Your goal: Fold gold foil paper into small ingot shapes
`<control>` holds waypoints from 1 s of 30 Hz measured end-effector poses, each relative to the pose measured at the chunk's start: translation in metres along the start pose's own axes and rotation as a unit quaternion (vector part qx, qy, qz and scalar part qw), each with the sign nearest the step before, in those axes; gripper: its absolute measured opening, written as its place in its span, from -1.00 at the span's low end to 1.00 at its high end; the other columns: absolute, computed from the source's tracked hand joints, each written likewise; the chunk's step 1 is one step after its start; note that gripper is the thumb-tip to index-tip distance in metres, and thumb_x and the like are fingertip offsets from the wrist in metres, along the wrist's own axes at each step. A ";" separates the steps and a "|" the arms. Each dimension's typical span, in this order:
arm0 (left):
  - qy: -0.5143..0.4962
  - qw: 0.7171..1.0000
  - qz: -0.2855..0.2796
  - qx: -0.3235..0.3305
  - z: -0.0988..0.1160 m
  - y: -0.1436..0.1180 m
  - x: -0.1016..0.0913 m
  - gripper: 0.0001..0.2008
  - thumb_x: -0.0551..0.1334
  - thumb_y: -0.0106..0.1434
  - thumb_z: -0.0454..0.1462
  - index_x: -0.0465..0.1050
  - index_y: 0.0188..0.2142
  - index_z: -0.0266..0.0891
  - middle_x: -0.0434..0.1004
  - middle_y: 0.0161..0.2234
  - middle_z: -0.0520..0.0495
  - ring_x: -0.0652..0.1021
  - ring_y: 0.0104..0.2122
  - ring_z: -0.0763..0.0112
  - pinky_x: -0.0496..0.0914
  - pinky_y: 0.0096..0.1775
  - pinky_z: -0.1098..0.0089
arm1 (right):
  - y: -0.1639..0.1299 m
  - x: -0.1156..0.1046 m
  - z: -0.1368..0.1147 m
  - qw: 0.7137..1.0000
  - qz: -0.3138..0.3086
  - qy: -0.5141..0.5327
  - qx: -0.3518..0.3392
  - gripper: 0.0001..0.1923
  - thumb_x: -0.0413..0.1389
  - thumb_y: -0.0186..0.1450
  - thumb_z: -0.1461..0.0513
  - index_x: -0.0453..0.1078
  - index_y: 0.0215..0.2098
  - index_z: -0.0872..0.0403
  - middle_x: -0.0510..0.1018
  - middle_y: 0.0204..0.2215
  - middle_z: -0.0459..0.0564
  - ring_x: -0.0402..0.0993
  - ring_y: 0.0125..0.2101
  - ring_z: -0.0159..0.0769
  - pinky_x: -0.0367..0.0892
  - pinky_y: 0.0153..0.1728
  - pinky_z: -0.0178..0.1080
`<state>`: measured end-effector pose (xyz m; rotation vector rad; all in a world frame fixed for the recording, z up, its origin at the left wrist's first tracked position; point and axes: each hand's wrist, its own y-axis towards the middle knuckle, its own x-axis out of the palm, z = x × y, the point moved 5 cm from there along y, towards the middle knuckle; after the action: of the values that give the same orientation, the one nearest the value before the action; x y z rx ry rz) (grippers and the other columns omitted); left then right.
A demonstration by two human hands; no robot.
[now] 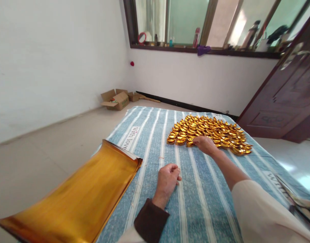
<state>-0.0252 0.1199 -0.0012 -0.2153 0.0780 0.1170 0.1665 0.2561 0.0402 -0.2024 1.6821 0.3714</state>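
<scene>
right hand (205, 144) fingers curl onto gold ingots (210, 133) at the pile's near edge; left hand (167, 179) rests loosely clenched on striped cloth (155, 135)

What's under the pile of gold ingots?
The gold ingots lie on the striped blue cloth. The right hand covers the pile's near edge; the cloth beneath the pile is hidden.

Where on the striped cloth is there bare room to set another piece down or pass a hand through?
Bare cloth lies between the gold paper stack and the gold ingot pile, left of the left hand. Another free strip runs between the two forearms. It is crowded at the pile's near edge, where the right hand rests against the ingots.
</scene>
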 end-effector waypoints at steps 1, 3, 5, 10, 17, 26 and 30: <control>0.000 1.000 0.000 0.000 0.000 0.000 0.000 -0.93 0.18 0.11 -0.40 0.44 -0.46 -0.30 0.44 -0.62 0.06 0.49 -0.65 0.51 0.29 -0.68 0.59 | 0.000 0.001 0.000 1.000 -0.002 -0.005 0.003 -0.72 -0.04 0.26 0.30 0.51 -0.42 -0.02 0.59 -0.35 -0.06 0.44 -0.33 -0.31 0.10 -0.37 -0.35; 0.000 1.000 0.001 0.001 0.000 0.000 0.000 -0.94 0.19 0.10 -0.40 0.43 -0.47 -0.30 0.43 -0.63 0.06 0.49 -0.65 0.50 0.28 -0.68 0.60 | -0.001 0.003 -0.001 1.000 -0.002 -0.013 0.011 -0.71 -0.05 0.27 0.30 0.51 -0.41 -0.01 0.59 -0.35 -0.05 0.44 -0.33 -0.31 0.10 -0.36 -0.35; -0.001 1.000 0.001 0.001 0.000 0.000 0.000 -0.95 0.21 0.09 -0.39 0.43 -0.48 -0.30 0.43 -0.62 0.07 0.50 -0.65 0.51 0.28 -0.69 0.61 | -0.001 0.004 -0.003 1.000 0.000 -0.019 0.017 -0.70 -0.06 0.28 0.30 0.50 -0.41 0.01 0.58 -0.37 -0.03 0.44 -0.33 -0.31 0.10 -0.36 -0.34; -0.001 1.000 -0.002 0.003 0.001 0.000 0.001 -0.95 0.20 0.10 -0.38 0.44 -0.47 -0.30 0.44 -0.62 0.07 0.50 -0.64 0.51 0.29 -0.67 0.60 | 0.000 0.002 -0.009 0.999 0.002 -0.021 0.025 -0.71 -0.05 0.28 0.31 0.51 -0.42 0.02 0.58 -0.37 -0.02 0.43 -0.33 -0.31 0.10 -0.36 -0.35; -0.001 1.000 -0.004 0.002 0.000 -0.001 0.000 -0.95 0.22 0.10 -0.36 0.43 -0.47 -0.29 0.45 -0.61 0.05 0.49 -0.64 0.50 0.30 -0.67 0.58 | -0.006 -0.006 -0.010 0.999 0.015 0.005 0.049 -0.76 0.00 0.25 0.30 0.50 -0.29 -0.03 0.59 -0.36 -0.03 0.45 -0.32 -0.28 0.12 -0.37 -0.34; -0.001 1.000 -0.009 0.007 -0.002 0.000 0.003 -0.94 0.18 0.12 -0.38 0.42 -0.45 -0.30 0.40 -0.61 0.06 0.48 -0.64 0.52 0.28 -0.66 0.59 | -0.059 -0.002 -0.056 0.994 0.013 0.106 -0.005 -0.82 0.03 0.28 0.25 0.50 -0.35 0.02 0.59 -0.42 -0.06 0.47 -0.38 -0.33 0.20 -0.36 -0.34; 0.004 1.000 -0.015 0.002 -0.003 -0.003 0.003 -0.93 0.19 0.10 -0.38 0.41 -0.49 -0.29 0.36 -0.65 0.08 0.48 -0.62 0.49 0.27 -0.63 0.57 | -0.094 -0.025 -0.113 0.971 -0.002 0.219 -0.099 -0.77 0.05 0.28 0.24 0.46 -0.50 0.03 0.53 -0.55 -0.10 0.41 -0.49 -0.37 0.22 -0.43 -0.32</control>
<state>-0.0219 0.1168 -0.0041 -0.2122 0.0834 0.0856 0.0973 0.1258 0.0651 -0.4626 2.0778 0.5184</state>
